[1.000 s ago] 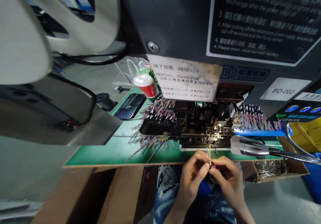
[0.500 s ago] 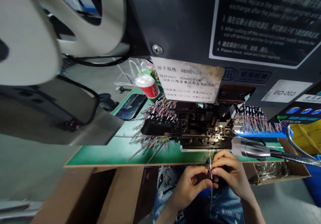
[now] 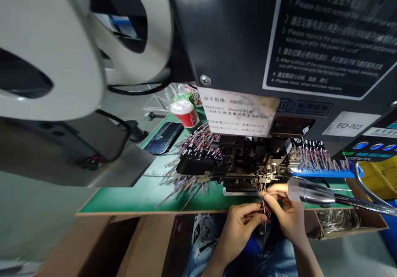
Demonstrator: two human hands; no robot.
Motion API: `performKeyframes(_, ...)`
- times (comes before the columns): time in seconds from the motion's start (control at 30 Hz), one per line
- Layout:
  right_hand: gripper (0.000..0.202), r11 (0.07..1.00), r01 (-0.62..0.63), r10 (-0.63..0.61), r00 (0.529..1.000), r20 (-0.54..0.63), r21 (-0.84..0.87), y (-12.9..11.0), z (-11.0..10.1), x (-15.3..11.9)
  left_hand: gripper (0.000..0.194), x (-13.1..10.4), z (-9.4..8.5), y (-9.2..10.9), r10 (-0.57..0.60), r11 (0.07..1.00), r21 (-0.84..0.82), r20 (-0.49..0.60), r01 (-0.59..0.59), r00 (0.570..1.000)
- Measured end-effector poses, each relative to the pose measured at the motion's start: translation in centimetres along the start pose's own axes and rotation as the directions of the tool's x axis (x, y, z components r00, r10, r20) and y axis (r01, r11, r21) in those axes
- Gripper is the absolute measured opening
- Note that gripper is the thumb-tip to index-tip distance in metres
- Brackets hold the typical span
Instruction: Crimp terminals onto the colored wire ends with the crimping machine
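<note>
A bundle of thin coloured wires sits upright in view between the two hands, its splayed upper ends just beside the lit metal tooling of a dark machine. The fingers of the left hand pinch the bundle lower down, at the dark part; the fingers of the right hand are pressed together on the wires near their tips. Whether one strand is singled out is too small to tell. Since the strands fan out and cross, a loose one could snag on the tooling or be picked in place of another, and a slack lower pinch could let the bundle twist. Fingertips this near the tooling could be nipped if it moved. The lamp head, overlapping the right hand in view, could be knocked by the wrist. Farther left, a heap of wires spreads over the green worktop, near a phone and a red cup.
</note>
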State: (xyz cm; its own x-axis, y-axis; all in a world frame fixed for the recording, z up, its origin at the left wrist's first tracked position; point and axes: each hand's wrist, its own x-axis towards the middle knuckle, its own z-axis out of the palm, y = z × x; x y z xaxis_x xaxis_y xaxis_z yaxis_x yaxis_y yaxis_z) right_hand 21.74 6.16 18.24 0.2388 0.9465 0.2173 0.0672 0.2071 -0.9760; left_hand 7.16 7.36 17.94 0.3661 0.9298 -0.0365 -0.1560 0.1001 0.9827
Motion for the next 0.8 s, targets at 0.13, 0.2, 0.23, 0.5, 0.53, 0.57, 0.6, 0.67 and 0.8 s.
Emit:
performKeyframes(0.13, 0.013, 0.999, 0.030, -0.030, 1.000, 0.003, -0.010, -0.2, 0.5, 0.4, 0.023, 0.4, 0.0, 0.2, 0.057, 0.998, 0.004, -0.025, -0.057, 0.998)
performKeyframes(0.2, 0.013, 0.999, 0.040, -0.040, 0.999, -0.008, -0.037, 0.0, 0.6, 0.4, 0.021, 0.6, 0.0, 0.2, 0.074, 0.997, 0.006, -0.025, -0.074, 0.997)
performKeyframes(0.23, 0.013, 0.998, 0.042, -0.043, 0.999, -0.015, -0.047, 0.1, 0.6, 0.4, 0.021, 0.7, 0.1, 0.2, 0.081, 0.997, 0.012, -0.026, -0.081, 0.996)
performKeyframes(0.5, 0.019, 0.999, -0.025, 0.024, 0.999, -0.037, -0.037, 1.1, 0.4, 0.5, 0.019, 1.2, 0.6, -0.6, 0.113, 0.993, -0.007, -0.063, -0.114, 0.992)
performKeyframes(0.53, 0.020, 0.999, -0.034, 0.033, 0.999, -0.034, -0.032, 1.0, 0.4, 0.5, 0.019, 1.2, 0.6, -0.7, 0.114, 0.993, -0.007, -0.066, -0.115, 0.991)
performKeyframes(0.57, 0.019, 0.999, -0.043, 0.042, 0.999, -0.032, -0.030, 0.8, 0.4, 0.5, 0.019, 1.2, 0.6, -0.8, 0.115, 0.993, -0.005, -0.067, -0.116, 0.991)
performKeyframes(0.6, 0.019, 0.998, -0.053, 0.052, 0.998, -0.032, -0.030, 0.6, 0.4, 0.5, 0.018, 1.2, 0.6, -0.9, 0.119, 0.993, 0.000, -0.067, -0.119, 0.991)
performKeyframes(0.67, 0.017, 0.997, -0.069, 0.068, 0.997, -0.035, -0.031, 0.1, 0.5, 0.5, 0.017, 1.1, 0.6, -1.0, 0.129, 0.992, 0.013, -0.069, -0.128, 0.989)
performKeyframes(0.8, 0.016, 0.996, -0.080, 0.079, 0.996, -0.032, -0.033, -0.6, 0.6, 0.6, 0.016, 0.9, 0.6, -0.9, 0.132, 0.991, 0.022, -0.076, -0.131, 0.988)
